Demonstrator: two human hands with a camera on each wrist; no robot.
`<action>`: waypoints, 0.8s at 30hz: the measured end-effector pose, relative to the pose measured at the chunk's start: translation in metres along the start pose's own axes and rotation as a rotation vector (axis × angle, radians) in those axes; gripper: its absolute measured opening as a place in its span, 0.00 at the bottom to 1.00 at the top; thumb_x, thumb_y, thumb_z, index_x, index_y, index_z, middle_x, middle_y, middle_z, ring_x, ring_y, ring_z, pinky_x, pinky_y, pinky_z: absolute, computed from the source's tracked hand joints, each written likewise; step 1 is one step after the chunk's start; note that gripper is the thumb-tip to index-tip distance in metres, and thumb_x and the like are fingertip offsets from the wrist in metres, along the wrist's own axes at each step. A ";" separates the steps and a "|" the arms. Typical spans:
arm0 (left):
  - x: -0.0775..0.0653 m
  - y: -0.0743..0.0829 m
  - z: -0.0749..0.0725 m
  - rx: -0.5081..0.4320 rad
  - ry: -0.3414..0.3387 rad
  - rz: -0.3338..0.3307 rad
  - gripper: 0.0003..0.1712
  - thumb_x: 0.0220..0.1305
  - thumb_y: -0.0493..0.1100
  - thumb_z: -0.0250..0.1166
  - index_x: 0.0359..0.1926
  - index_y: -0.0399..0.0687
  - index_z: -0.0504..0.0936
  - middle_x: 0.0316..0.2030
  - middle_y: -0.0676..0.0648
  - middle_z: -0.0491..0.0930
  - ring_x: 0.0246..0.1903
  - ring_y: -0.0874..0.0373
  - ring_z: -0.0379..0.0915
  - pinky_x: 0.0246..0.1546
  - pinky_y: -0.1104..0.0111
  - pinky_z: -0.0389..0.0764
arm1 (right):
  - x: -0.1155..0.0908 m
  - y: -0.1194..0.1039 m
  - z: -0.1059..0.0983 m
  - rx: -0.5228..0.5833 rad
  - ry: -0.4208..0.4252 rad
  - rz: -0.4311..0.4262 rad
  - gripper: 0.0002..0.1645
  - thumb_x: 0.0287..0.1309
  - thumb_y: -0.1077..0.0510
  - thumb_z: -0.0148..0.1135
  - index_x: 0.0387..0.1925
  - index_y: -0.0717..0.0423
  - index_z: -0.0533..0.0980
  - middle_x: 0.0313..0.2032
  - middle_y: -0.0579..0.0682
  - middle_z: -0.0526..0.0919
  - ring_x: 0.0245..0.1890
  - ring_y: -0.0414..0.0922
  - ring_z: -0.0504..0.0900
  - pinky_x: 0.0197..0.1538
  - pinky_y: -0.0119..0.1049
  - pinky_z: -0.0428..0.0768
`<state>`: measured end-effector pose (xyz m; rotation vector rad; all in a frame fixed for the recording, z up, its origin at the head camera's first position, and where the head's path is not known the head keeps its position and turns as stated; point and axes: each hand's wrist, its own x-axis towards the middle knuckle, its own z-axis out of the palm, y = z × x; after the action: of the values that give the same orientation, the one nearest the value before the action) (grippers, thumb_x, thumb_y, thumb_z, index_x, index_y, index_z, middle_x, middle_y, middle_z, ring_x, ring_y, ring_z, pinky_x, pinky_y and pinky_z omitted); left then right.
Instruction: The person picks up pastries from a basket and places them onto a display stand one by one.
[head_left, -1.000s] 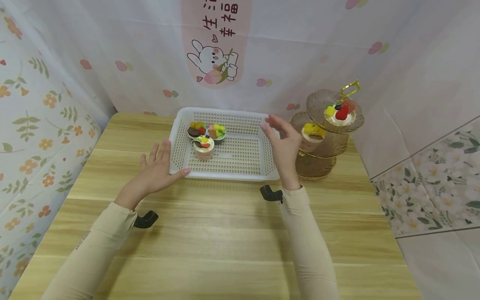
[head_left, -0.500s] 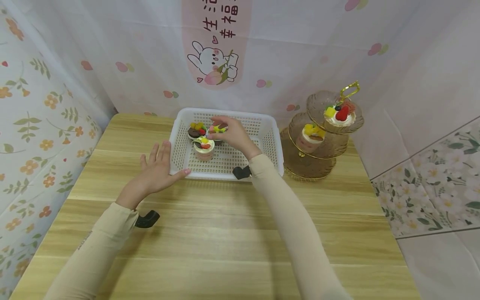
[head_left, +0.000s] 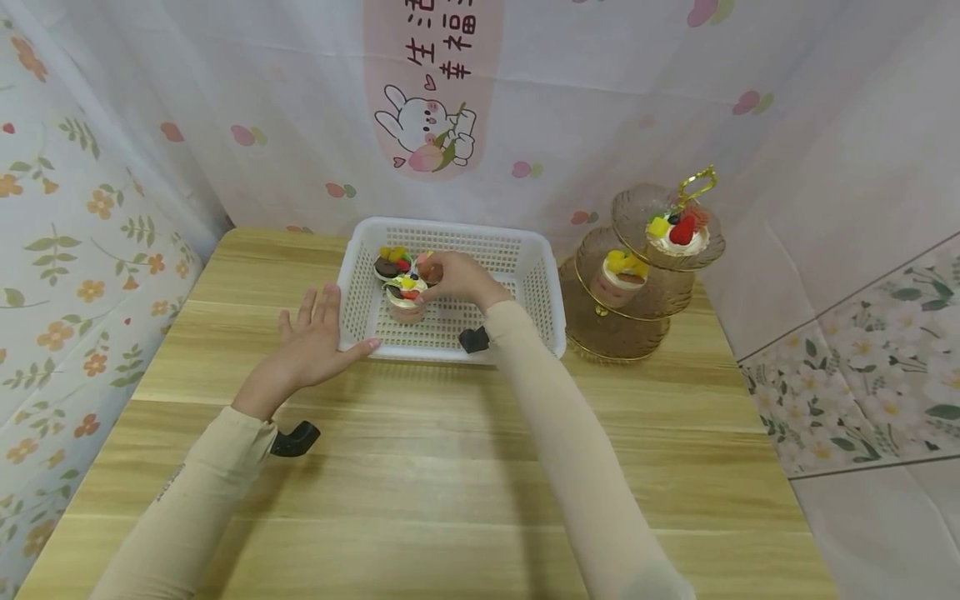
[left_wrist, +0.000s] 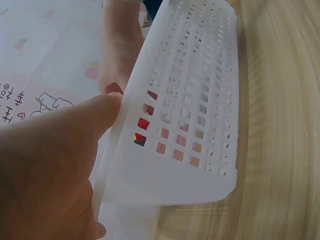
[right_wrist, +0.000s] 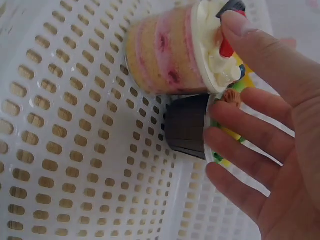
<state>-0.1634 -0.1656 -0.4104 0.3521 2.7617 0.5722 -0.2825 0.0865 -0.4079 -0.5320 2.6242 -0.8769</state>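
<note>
Has brought right hand point(head_left: 459, 277) leftward and lower, loosely spread, apparently gripping nothing; so has pink cup point(right_wrist: 165, 55) just beside its thumb, dark cup point(right_wrist: 186, 129) near its fingers, within grasp. Rests left hand point(head_left: 313, 343), fingers extended, against their basket point(head_left: 491, 248).

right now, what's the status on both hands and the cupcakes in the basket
Left hand on basket rim; right hand at dark cupcake, no firm grip visible; pink layered cup close beside it, crowding that hand.

Homey corner here, bldg type unclear: wood-grain tbl point(head_left: 420, 467), bunny-print curtain point(head_left: 577, 92) behind, floral cloth point(head_left: 82, 225) alongside, flowery wall panel point(head_left: 892, 392) opp.
</note>
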 end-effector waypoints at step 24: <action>0.001 -0.001 0.003 -0.014 0.010 -0.007 0.67 0.65 0.76 0.47 0.75 0.32 0.25 0.77 0.31 0.26 0.76 0.31 0.15 0.66 0.26 0.26 | 0.016 0.007 0.013 -0.201 -0.129 -0.030 0.44 0.47 0.50 0.78 0.67 0.41 0.71 0.58 0.46 0.82 0.57 0.46 0.77 0.68 0.47 0.72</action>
<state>-0.1638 -0.1652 -0.4143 0.3374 2.7663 0.5933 -0.2928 0.0781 -0.4247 -0.6575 2.6056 -0.5689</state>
